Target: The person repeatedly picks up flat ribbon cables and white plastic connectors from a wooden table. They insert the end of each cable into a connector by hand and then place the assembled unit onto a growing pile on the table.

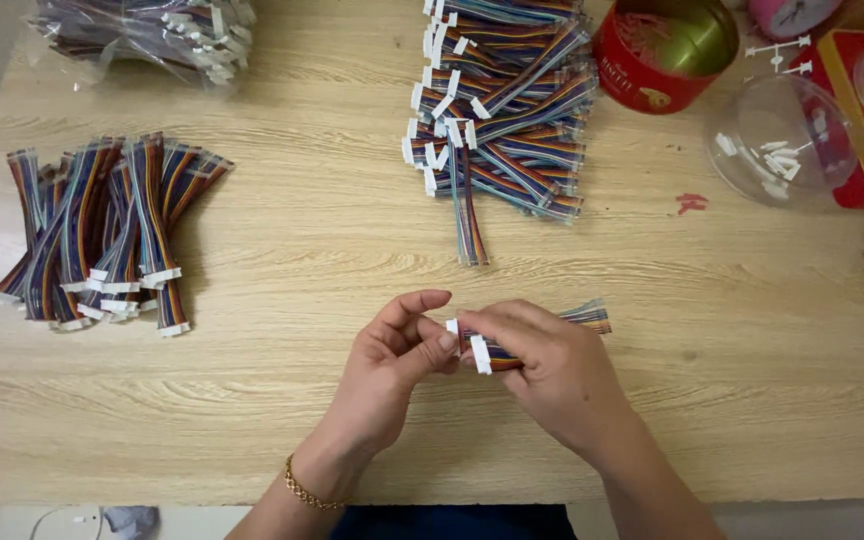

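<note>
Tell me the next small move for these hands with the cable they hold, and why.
Probably press the white connector home with the left hand while the right hand steadies the rainbow ribbon cable. Both hands pinch that cable at its connector end, the left thumb sits against the white plastic, and the free end sticks out rightward.

Light wooden table (282, 420); pale floor (32, 522) below

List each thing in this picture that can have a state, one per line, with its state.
Left hand: pinching a white plug.
Right hand: closed around a striped cable.
Red tin: open, lid off.
Clear bowl: tipped on its side, holding white bits.
Plastic bag: filled with cables.
Wooden table: bearing two loose cable piles.
</note>
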